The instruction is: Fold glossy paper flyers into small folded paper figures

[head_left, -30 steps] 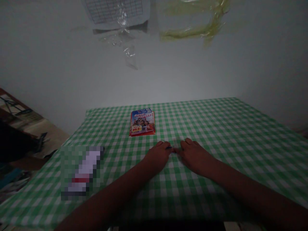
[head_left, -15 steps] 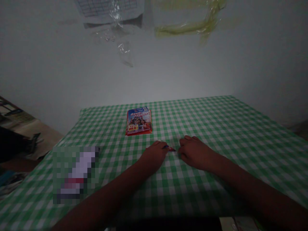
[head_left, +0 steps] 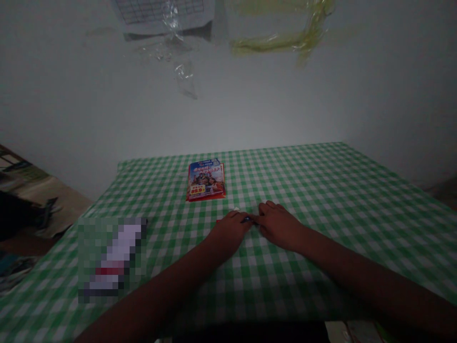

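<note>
On the checked tablecloth, my left hand [head_left: 229, 234] is closed over a small folded paper [head_left: 247, 219] in dark blue and red, and most of it is hidden under the fingers. A bit of red and a pale corner show past the far side of that hand. My right hand [head_left: 279, 226] has its fingers curled, with thumb and forefinger pinching the paper's right end. The two hands almost touch. Beyond them lies a stack of printed flyers [head_left: 206, 181] with red edges, in colours like those of the folded paper.
The green and white checked tablecloth [head_left: 303, 176] covers a table against a white wall [head_left: 271, 105]. At the left lies a pixelated, phone-like object [head_left: 119, 252]. Part of another person's arm [head_left: 24, 243] shows beyond the left table edge. Papers and tape hang on the wall.
My right hand has moved left, closing the gap to my left hand, and now grips the right end of the folded paper. My left hand has barely shifted.
</note>
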{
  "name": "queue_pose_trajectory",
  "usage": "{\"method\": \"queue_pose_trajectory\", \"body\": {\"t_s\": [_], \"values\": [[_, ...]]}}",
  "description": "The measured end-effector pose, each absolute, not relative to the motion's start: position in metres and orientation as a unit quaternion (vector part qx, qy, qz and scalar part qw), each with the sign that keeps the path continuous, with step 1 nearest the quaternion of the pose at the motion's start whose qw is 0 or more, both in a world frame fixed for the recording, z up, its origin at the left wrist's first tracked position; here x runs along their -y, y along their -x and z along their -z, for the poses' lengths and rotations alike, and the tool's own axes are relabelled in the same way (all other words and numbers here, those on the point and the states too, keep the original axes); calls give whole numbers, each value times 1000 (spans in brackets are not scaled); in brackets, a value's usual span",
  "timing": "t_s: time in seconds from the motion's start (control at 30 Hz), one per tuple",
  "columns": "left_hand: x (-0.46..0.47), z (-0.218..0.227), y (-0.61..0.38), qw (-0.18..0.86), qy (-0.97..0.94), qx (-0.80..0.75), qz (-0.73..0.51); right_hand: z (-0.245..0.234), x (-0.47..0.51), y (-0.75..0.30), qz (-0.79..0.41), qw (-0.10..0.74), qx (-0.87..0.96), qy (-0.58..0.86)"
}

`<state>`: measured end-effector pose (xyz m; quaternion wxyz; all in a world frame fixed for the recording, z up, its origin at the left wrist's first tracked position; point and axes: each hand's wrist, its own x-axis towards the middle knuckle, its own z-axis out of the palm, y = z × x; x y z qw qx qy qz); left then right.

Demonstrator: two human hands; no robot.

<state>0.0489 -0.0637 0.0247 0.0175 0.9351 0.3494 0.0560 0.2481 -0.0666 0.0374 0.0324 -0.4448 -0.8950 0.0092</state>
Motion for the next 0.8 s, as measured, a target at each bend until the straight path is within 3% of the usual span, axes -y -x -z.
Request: {"method": "queue_pose_trajectory", "body": {"t_s": [0.37, 0.6, 0.8], "values": [[62, -22, -47, 28, -934, -350, -59, -59, 73, -273, -53, 2, 894, 445], [64, -21, -46, 70, -926, -342, -142, -51, 60, -272, -99, 121, 887, 435], [54, -21, -41, 185, -888, -357, -224, -31, 69, -254, -115, 152, 912, 363]]}}
